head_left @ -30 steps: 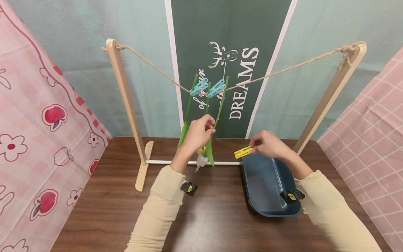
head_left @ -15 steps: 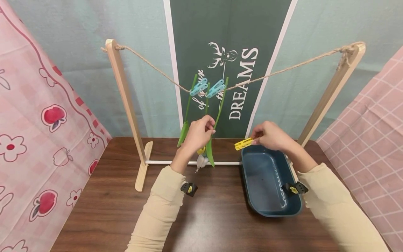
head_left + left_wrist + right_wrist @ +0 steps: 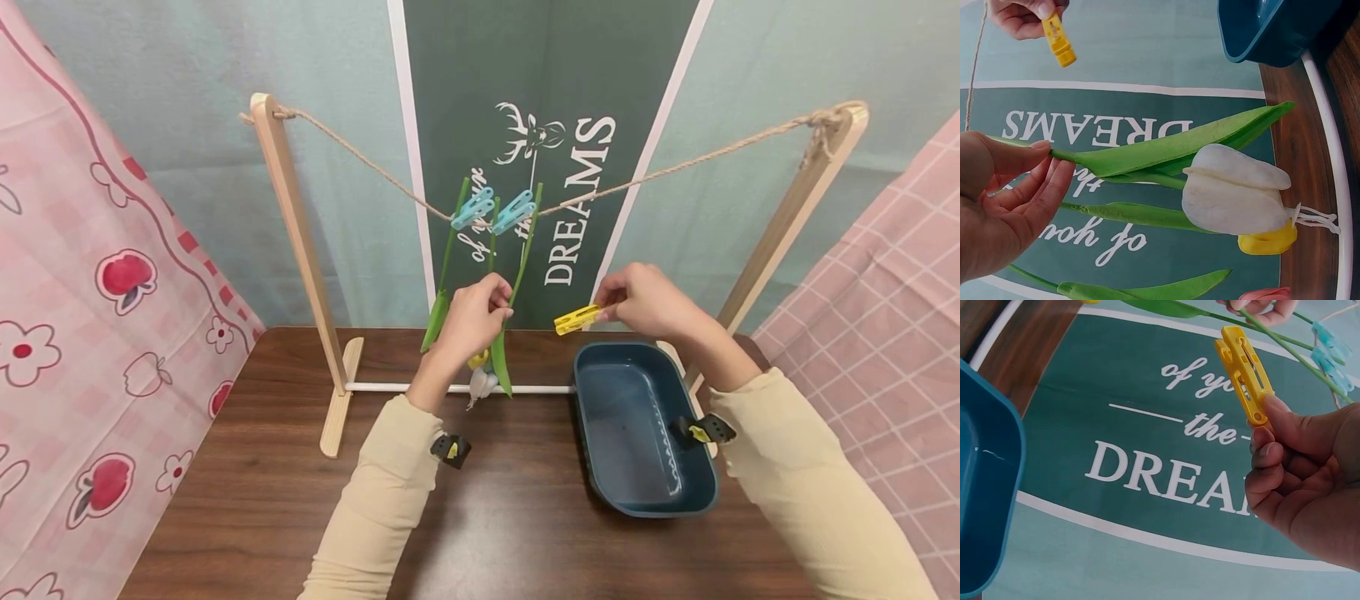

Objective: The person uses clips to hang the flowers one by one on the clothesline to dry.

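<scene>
My left hand (image 3: 471, 318) pinches the green stem of an artificial white tulip (image 3: 1235, 187), whose bloom hangs downward. That stem's upper end (image 3: 536, 204) rises just past the twine (image 3: 360, 160), beside a blue clothespin (image 3: 514, 213). Another blue clothespin (image 3: 473, 208) sits left of it on the twine. Two more stems hang at these clips; a yellow bloom (image 3: 1267, 242) and part of a pink one (image 3: 1266, 294) show in the left wrist view. My right hand (image 3: 647, 302) holds a yellow clothespin (image 3: 1245, 375) between thumb and fingers, above the basin's far end and apart from the twine.
Wooden posts, left (image 3: 292, 225) and right (image 3: 787, 221), carry the sagging twine. A white rod (image 3: 397, 387) runs low between them. On the brown table (image 3: 247, 500) stands a dark blue basin (image 3: 587, 442) at right. Printed cloth hangs behind and at both sides.
My right hand has risen from the basin's far rim with the yellow clothespin, uncovering more of the basin. The left hand keeps its pinch on the stem, almost still.
</scene>
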`<act>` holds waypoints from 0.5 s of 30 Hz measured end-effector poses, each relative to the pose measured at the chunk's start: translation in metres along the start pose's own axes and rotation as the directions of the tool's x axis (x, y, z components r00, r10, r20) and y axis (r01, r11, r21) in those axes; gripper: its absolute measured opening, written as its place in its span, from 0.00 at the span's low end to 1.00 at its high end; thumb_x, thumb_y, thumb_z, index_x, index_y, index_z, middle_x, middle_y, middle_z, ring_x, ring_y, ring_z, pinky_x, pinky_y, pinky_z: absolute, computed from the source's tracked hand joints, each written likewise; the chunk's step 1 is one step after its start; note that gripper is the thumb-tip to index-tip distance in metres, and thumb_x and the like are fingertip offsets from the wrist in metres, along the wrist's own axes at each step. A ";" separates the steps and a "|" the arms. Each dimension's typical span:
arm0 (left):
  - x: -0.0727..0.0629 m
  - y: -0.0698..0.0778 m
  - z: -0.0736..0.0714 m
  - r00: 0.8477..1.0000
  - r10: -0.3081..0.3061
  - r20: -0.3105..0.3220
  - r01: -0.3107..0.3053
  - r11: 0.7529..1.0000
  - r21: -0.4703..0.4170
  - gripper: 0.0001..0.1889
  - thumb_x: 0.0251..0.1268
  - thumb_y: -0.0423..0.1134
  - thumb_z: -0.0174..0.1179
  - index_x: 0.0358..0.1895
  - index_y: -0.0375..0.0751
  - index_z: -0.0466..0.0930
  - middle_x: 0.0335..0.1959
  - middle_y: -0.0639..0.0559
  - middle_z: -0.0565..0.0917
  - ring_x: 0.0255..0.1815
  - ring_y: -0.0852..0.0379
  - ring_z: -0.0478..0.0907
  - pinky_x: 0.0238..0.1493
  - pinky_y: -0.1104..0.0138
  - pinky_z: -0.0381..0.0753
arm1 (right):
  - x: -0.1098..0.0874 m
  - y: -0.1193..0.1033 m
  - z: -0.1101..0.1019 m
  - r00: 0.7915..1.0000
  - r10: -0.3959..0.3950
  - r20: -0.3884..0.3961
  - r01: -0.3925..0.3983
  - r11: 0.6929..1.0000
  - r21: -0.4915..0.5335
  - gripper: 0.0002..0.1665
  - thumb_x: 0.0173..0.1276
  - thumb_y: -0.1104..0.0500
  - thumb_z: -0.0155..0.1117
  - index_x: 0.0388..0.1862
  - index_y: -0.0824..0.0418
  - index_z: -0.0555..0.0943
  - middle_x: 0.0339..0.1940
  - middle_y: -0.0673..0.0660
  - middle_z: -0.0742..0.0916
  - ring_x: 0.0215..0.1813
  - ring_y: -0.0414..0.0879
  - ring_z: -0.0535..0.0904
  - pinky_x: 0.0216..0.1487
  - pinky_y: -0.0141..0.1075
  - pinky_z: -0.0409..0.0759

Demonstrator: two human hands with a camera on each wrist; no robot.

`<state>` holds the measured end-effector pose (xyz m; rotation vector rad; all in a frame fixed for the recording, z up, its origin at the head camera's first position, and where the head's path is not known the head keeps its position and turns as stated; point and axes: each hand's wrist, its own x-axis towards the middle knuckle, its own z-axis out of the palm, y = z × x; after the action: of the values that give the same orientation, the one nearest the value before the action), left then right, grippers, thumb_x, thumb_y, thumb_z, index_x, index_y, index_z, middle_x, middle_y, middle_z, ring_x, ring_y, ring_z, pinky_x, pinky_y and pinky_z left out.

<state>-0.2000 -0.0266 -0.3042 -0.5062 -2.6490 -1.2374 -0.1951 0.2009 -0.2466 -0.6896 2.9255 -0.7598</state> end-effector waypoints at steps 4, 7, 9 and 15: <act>0.000 0.000 0.000 1.000 -0.001 0.002 0.001 1.000 -0.008 0.06 0.58 0.29 0.59 0.38 0.37 0.74 0.28 0.50 0.78 0.31 0.56 0.75 0.39 0.65 0.72 | 0.002 -0.004 -0.005 1.000 -0.018 -0.009 0.018 1.000 -0.016 0.02 0.54 0.69 0.66 0.25 0.67 0.81 0.20 0.54 0.81 0.24 0.47 0.69 0.25 0.38 0.66; 0.000 0.000 0.000 1.000 -0.003 0.002 0.003 1.000 -0.009 0.06 0.58 0.29 0.59 0.38 0.37 0.74 0.28 0.50 0.78 0.31 0.56 0.75 0.39 0.65 0.72 | 0.004 -0.007 -0.008 0.999 -0.033 -0.016 0.033 0.999 -0.033 0.02 0.54 0.69 0.66 0.24 0.67 0.80 0.20 0.54 0.81 0.24 0.48 0.70 0.26 0.38 0.67; 0.000 -0.001 0.001 1.000 -0.001 -0.001 0.001 1.000 -0.004 0.06 0.58 0.29 0.59 0.38 0.37 0.74 0.28 0.50 0.78 0.31 0.56 0.75 0.39 0.65 0.72 | 0.005 -0.008 -0.009 0.999 -0.031 -0.019 0.030 0.999 -0.037 0.02 0.54 0.69 0.66 0.25 0.67 0.80 0.21 0.55 0.81 0.25 0.48 0.70 0.26 0.39 0.67; 0.001 -0.003 0.002 1.000 0.012 -0.011 -0.012 1.000 0.004 0.07 0.58 0.29 0.59 0.39 0.35 0.75 0.28 0.50 0.78 0.31 0.57 0.76 0.39 0.66 0.73 | 0.007 -0.013 -0.015 0.999 -0.025 -0.020 0.024 0.998 -0.051 0.02 0.55 0.69 0.65 0.28 0.69 0.81 0.23 0.57 0.82 0.26 0.49 0.71 0.27 0.39 0.67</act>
<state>-0.2022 -0.0270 -0.3075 -0.5121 -2.6347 -1.2275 -0.1986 0.1945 -0.2268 -0.7272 2.9701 -0.7015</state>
